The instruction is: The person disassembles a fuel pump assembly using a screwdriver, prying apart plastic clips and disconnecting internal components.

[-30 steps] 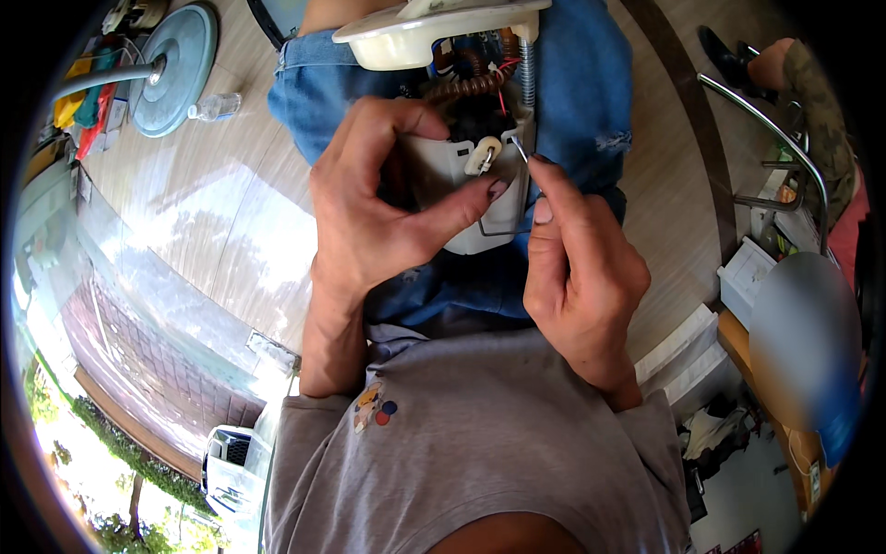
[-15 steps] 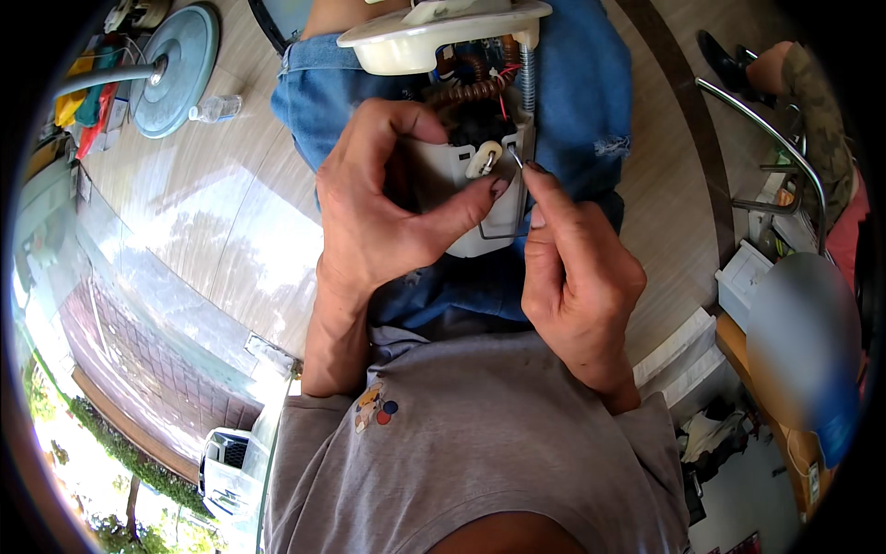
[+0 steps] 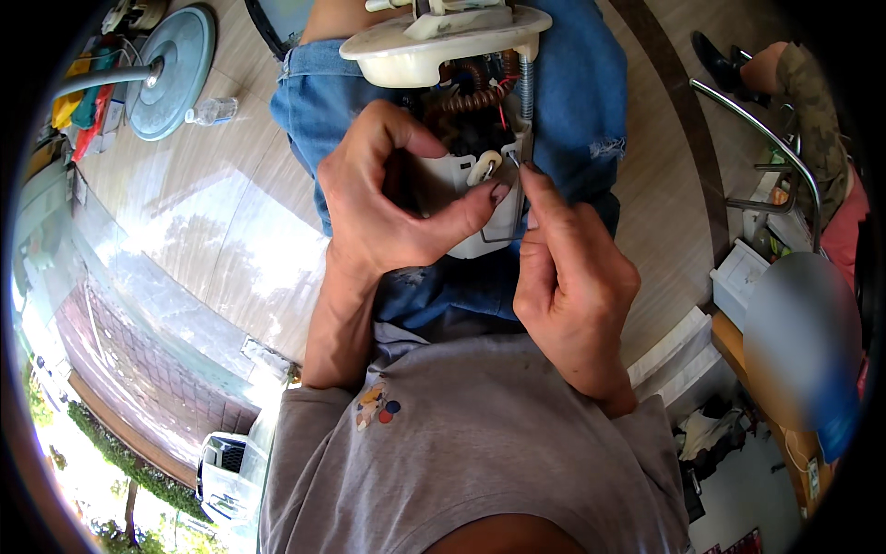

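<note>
A pale plastic assembly, with a cream round flange (image 3: 434, 55), brown corrugated tube (image 3: 466, 102), red wires and a spring (image 3: 525, 88), rests on my jeans-clad legs (image 3: 572, 92). My left hand (image 3: 374, 217) wraps round its grey housing (image 3: 489, 222), thumb beside a small cream fitting (image 3: 482, 168). My right hand (image 3: 577, 291) pinches a thin metal tool (image 3: 516, 159), its far end at the housing's upper right corner. A bent wire (image 3: 498, 238) runs along the housing's lower part, partly hidden by my fingers.
A blue-grey round stand base (image 3: 171, 55) and a plastic bottle (image 3: 212, 112) are at upper left. Glass and daylight fill the left side. A person's leg (image 3: 812, 120) and a chrome chair frame (image 3: 757, 120) are at right, near a white box (image 3: 734, 282) and wooden desk (image 3: 729, 351).
The assembly has shifted slightly downward in the picture. My left hand has moved a little right, and my right hand a little left. Both grips look unchanged.
</note>
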A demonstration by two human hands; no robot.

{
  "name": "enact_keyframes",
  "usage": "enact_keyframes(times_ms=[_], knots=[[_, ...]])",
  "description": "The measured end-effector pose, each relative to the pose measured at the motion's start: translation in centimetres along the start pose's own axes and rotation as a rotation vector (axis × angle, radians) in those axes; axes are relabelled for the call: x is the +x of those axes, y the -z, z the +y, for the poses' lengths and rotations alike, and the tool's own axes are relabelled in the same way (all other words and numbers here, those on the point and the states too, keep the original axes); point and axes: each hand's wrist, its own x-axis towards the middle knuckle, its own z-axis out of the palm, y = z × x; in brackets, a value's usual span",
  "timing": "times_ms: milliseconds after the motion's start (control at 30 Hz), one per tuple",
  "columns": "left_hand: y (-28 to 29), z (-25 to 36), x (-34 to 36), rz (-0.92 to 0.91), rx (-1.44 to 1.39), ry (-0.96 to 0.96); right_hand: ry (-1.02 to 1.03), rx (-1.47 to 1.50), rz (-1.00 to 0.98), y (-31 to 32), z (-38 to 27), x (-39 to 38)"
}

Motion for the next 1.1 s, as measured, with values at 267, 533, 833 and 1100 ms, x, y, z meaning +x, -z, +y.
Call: enact_keyframes(times_ms=[267, 533, 833, 1100], knots=[[0.1, 0.0, -0.3, 0.003, 0.121, 0.070, 0.048, -0.065, -0.057, 0.9, 0.0, 0.2], [0.4, -0.3, -0.3, 0.008, 0.155, 0.064, 0.009, -0.032, -0.021, 0.2, -0.2, -0.1], [0.3, -0.2, 0.1, -0.028, 0.102, 0.031, -0.029, -0.060, -0.049, 0.5, -0.6, 0.0], [0.5, -0.1, 0.0, -0.061, 0.105, 0.023, -0.050, -0.126, -0.130, 1.2, -1.1, 0.3]])
